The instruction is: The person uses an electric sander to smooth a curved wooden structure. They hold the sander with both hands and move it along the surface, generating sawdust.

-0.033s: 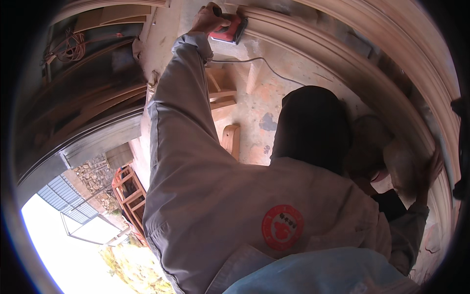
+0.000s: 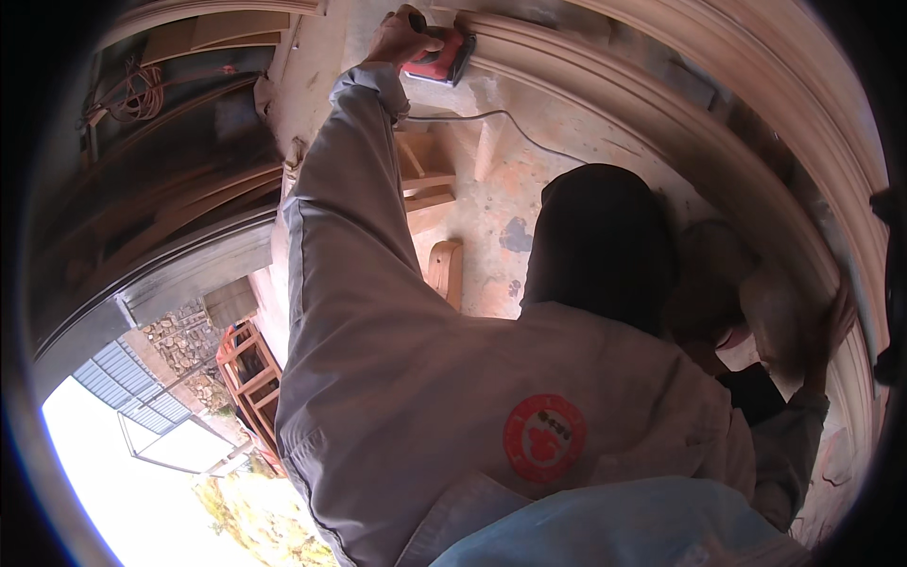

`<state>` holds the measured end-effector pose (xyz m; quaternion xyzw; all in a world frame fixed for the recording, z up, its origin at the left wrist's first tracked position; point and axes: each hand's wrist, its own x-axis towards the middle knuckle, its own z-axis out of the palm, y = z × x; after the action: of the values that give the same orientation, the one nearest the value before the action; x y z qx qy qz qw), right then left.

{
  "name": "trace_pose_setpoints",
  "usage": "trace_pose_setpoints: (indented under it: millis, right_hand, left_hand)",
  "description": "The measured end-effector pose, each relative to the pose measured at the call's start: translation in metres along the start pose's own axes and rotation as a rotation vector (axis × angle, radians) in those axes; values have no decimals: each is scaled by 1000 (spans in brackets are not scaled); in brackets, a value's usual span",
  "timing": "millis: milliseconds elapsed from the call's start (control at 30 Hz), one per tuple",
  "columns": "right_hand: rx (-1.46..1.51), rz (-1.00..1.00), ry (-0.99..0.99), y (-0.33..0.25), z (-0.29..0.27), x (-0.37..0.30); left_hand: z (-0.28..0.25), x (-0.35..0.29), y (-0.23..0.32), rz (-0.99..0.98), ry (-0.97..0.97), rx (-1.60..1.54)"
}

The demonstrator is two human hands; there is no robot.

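Observation:
My left hand (image 2: 404,40), at the end of the outstretched grey sleeve, is closed round a red and black power sander (image 2: 442,59). The sander sits at the far end of a long grooved wooden moulding (image 2: 557,68). Far to the right, my right hand (image 2: 840,319) lies against the moulding with its fingers stretched along the wood; shadow dims its details. Between the two hands the moulding curves across the fisheye picture.
A grey cord (image 2: 505,115) runs over the stained floor (image 2: 496,208). Wooden pieces (image 2: 445,269) stand near my left arm. More mouldings (image 2: 756,66) lie at the right. Coiled cable (image 2: 142,93) hangs at upper left, above a wooden frame (image 2: 250,373) outdoors.
The sander and my left hand have shifted very slightly to the left. My right hand stays at the same place on the moulding.

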<state>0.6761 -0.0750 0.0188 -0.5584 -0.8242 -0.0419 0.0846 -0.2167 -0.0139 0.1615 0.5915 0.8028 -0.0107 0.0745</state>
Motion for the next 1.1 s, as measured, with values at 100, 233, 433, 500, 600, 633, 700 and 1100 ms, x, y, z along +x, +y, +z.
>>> trace_pose_setpoints:
  millis: [100, 233, 433, 500, 600, 633, 700, 1100]
  right_hand:
    - [-65, 20, -11, 3, 5, -2]
    - [-106, 33, 16, 7, 12, -5]
    - [68, 16, 43, -29, -18, 15]
    - [100, 33, 49, -33, -23, 15]
    - [152, 33, 61, -42, -29, 18]
    - [169, 32, 68, -44, -32, 18]
    - [163, 21, 93, -45, -34, 19]
    - [188, 68, 96, -33, -16, 13]
  left_hand:
    - [8, 1, 9, 25, 20, 6]
    - [3, -18, 64, 49, -2, 19]
    - [5, -54, 136, 115, -70, 30]
    - [4, -60, 160, 153, -92, 30]
    - [0, -72, 203, 145, -159, 44]
    - [0, -75, 212, 148, -187, 50]
    - [9, -74, 222, 177, -197, 34]
    - [11, -154, 333, 609, -169, -46]
